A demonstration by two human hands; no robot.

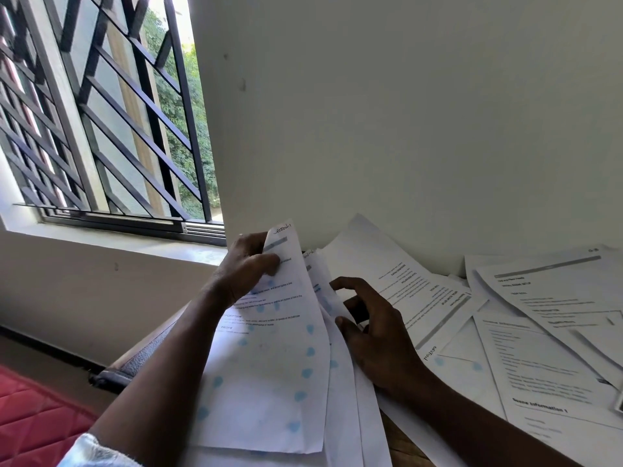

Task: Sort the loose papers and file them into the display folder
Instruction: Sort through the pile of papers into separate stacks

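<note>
My left hand (247, 267) grips the top of a printed sheet (269, 365) with pale blue spots and "Section-1" handwritten at its upper corner, holding it tilted up. Behind it stand a few more sheets (340, 392) of the same stack. My right hand (367, 328) has its fingers curled into the edges of those sheets, thumb on the front and fingers behind. Many loose printed papers (526, 335) lie spread over the table to the right, overlapping at different angles. The display folder does not show in this view.
A white wall (404, 129) rises right behind the table. A barred window (111, 123) with a sill is at the left. A dark table edge (135, 362) shows under my left forearm, and a red quilted surface (37, 423) lies at the lower left.
</note>
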